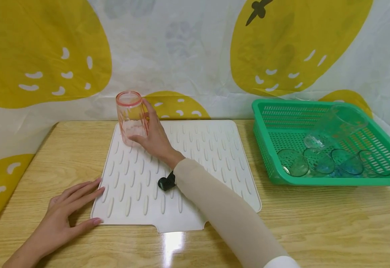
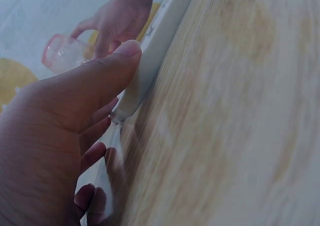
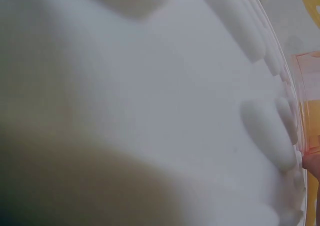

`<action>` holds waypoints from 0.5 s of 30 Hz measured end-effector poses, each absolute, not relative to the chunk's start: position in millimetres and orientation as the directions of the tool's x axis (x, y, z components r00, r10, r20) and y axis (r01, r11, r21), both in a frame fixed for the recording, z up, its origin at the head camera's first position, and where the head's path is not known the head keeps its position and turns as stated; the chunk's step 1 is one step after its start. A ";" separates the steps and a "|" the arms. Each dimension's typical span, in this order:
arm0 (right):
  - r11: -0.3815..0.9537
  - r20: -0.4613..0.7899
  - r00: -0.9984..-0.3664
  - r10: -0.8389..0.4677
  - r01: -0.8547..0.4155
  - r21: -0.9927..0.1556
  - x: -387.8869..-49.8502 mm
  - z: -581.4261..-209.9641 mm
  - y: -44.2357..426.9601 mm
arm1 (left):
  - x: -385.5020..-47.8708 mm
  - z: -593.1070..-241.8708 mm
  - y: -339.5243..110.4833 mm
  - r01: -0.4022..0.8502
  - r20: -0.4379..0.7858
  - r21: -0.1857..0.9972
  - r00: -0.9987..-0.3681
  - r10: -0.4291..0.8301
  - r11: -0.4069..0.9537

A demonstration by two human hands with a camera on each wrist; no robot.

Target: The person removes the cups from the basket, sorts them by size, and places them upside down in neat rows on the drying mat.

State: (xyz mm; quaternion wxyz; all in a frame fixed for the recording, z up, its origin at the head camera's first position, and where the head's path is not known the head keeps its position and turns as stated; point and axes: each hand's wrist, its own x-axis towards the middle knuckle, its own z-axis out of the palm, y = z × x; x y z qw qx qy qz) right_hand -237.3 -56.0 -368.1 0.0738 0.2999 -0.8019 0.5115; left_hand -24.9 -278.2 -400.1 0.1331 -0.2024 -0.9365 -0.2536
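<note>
A pink-tinted clear glass tumbler stands at the far left corner of a white ridged drying mat. My right hand grips the tumbler from its right side, thumb in front and fingers partly hidden behind it. At the mat's near left corner, my left hand touches the edge with extended fingers and thumb. The left wrist view shows this left hand beside the mat's edge. Ridges of the mat fill the right wrist view, with the pink tumbler at its right border.
A green plastic basket stands on the wooden table to the right. Inside, a clear tumbler leans behind several glasses lined along the near side. A patterned cloth hangs behind the table.
</note>
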 end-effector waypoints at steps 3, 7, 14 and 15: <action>0.297 0.433 -0.805 -0.406 -0.564 -0.771 -238.4 -369.1 -55.6 | -25.5 -400.2 -278.3 0.449 0.352 0.419 -0.881 0.315 0.789; 0.296 0.436 -0.800 -0.412 -0.571 -0.766 -239.5 -370.1 -56.2 | -25.7 -400.5 -278.3 0.451 0.352 0.421 -0.881 0.316 0.787; 0.314 0.424 -0.804 -0.417 -0.565 -0.763 -238.8 -369.9 -56.0 | -25.3 -400.5 -278.8 0.446 0.347 0.423 -0.884 0.314 0.788; 0.316 0.427 -0.802 -0.418 -0.569 -0.759 -238.8 -370.0 -55.8 | -25.5 -400.4 -278.9 0.447 0.347 0.424 -0.884 0.314 0.788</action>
